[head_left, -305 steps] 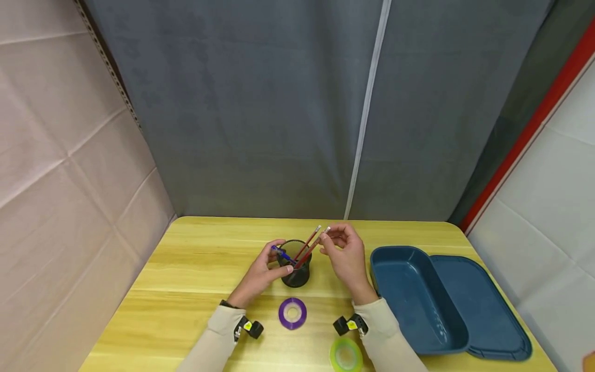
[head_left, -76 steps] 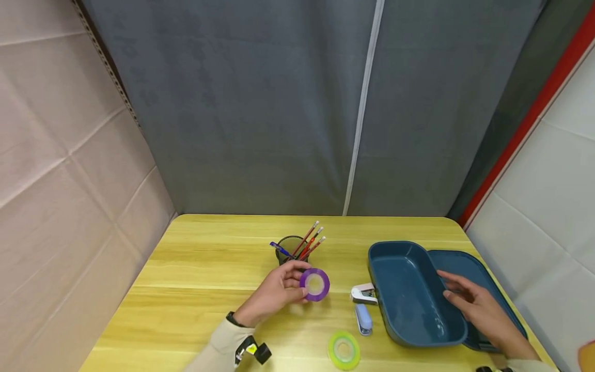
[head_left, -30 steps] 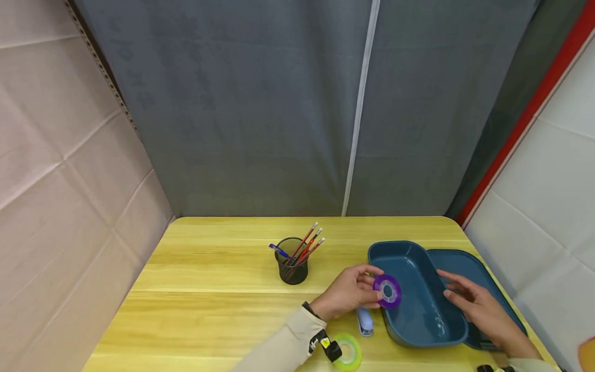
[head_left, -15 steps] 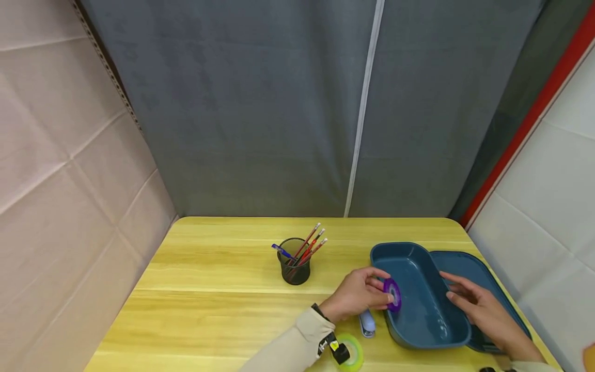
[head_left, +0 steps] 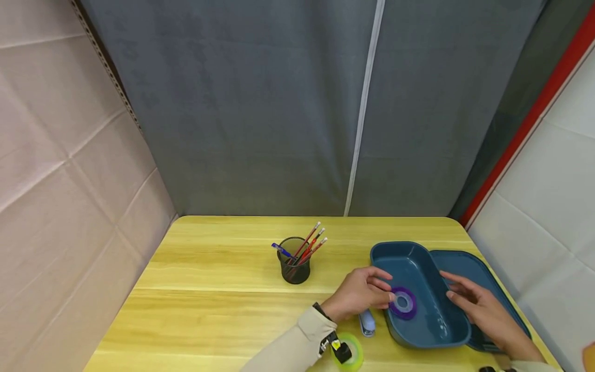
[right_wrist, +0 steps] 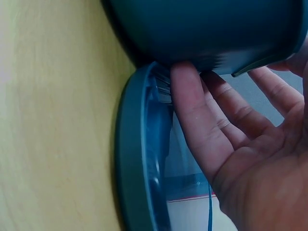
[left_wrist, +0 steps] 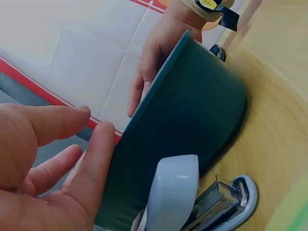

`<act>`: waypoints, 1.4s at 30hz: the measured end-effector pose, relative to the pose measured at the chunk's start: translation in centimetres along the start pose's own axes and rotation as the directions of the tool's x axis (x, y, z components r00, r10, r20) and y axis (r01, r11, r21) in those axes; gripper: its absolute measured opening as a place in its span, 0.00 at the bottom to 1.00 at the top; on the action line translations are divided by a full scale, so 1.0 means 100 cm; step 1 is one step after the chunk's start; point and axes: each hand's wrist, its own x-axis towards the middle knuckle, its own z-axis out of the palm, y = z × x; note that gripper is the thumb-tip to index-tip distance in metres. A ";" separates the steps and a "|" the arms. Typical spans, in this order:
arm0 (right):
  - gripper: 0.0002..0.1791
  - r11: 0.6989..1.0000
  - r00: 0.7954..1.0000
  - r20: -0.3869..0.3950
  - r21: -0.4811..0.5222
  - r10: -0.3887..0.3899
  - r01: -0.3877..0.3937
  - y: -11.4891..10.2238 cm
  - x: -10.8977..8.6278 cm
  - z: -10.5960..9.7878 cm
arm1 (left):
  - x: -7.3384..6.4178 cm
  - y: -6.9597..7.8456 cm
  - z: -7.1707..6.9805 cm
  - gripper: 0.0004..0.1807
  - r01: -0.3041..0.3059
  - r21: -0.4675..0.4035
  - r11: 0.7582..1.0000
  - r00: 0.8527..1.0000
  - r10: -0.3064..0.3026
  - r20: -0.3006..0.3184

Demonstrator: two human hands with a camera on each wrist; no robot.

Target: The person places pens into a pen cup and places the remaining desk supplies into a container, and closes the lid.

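One empty left hand (head_left: pixel 359 295), brushing past, could tip the purple tape roll (head_left: pixel 412 305) in the blue oblong plastic box (head_left: pixel 428 321) the relaxed right hand (head_left: pixel 481 311) touches.

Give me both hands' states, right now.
Left hand: open, holding nothing; purple tape is in the blue bin.
Right hand: open, touching the bin's outer side.

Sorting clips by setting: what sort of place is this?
Probably a makeshift recording booth, not a working office: a wood-grain table in front of a plain grey backdrop, with a creased pale sheet forming the left wall.
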 end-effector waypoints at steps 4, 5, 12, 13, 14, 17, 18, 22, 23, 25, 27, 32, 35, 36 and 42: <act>0.36 1.000 1.000 0.001 0.001 0.002 -0.002 0.000 0.000 0.000 | 0.000 -0.001 -0.001 0.20 0.002 -0.018 1.000 1.000 -0.001 0.009; 0.36 1.000 1.000 0.001 -0.003 0.003 -0.003 0.000 0.000 0.000 | 0.000 -0.001 -0.002 0.20 0.002 -0.020 1.000 1.000 -0.001 0.011; 0.36 1.000 1.000 0.005 -0.008 0.009 -0.009 -0.001 0.000 -0.001 | -0.002 0.001 -0.005 0.21 0.004 -0.026 1.000 0.999 -0.003 0.032; 0.36 1.000 1.000 0.006 -0.007 0.010 -0.010 0.000 0.000 -0.001 | -0.002 0.001 -0.006 0.21 0.004 -0.027 1.000 0.999 -0.003 0.033; 0.37 1.000 1.000 0.006 -0.009 0.010 -0.010 0.000 0.000 -0.001 | -0.003 0.001 -0.006 0.21 0.004 -0.029 1.000 0.999 -0.003 0.035; 0.37 1.000 1.000 0.006 -0.008 0.008 -0.008 0.000 0.001 -0.001 | -0.005 0.004 -0.009 0.20 -0.004 -0.025 1.000 0.999 0.005 0.037; 0.37 1.000 1.000 0.005 -0.006 0.008 -0.008 0.000 0.001 -0.001 | -0.006 0.004 -0.011 0.19 -0.006 -0.023 1.000 0.999 0.007 0.038; 0.37 1.000 1.000 0.006 -0.004 0.008 -0.008 0.000 0.001 0.000 | -0.009 0.006 -0.019 0.19 -0.018 -0.014 1.000 0.998 0.019 0.053; 0.37 1.000 1.000 0.007 -0.003 0.009 -0.009 0.000 0.001 0.000 | -0.010 0.007 -0.022 0.20 -0.019 -0.010 1.000 0.998 0.019 0.059; 0.37 1.000 1.000 0.011 0.000 0.011 -0.011 0.000 0.001 -0.001 | -0.011 0.006 -0.028 0.21 -0.033 0.027 0.999 0.997 0.031 0.066; 0.37 1.000 1.000 0.014 0.005 0.010 -0.010 0.000 0.001 -0.001 | -0.013 0.005 -0.033 0.22 -0.049 0.077 0.996 0.997 0.044 0.069; 0.37 1.000 1.000 0.018 0.013 0.006 -0.006 0.000 0.000 -0.001 | -0.016 0.000 -0.041 0.23 -0.077 0.159 0.984 0.995 0.064 0.081; 0.37 1.000 1.000 0.016 0.017 0.006 -0.006 0.001 0.000 -0.001 | -0.019 -0.003 -0.044 0.23 -0.079 0.195 0.978 0.993 0.061 0.096; 0.36 1.000 1.000 0.015 0.017 0.005 -0.006 0.001 0.000 -0.001 | -0.020 -0.004 -0.046 0.23 -0.080 0.210 0.974 0.993 0.059 0.105; 0.36 1.000 1.000 0.017 0.026 0.003 -0.004 0.002 0.000 0.000 | -0.031 -0.010 -0.058 0.20 -0.062 0.232 0.971 0.987 0.025 0.159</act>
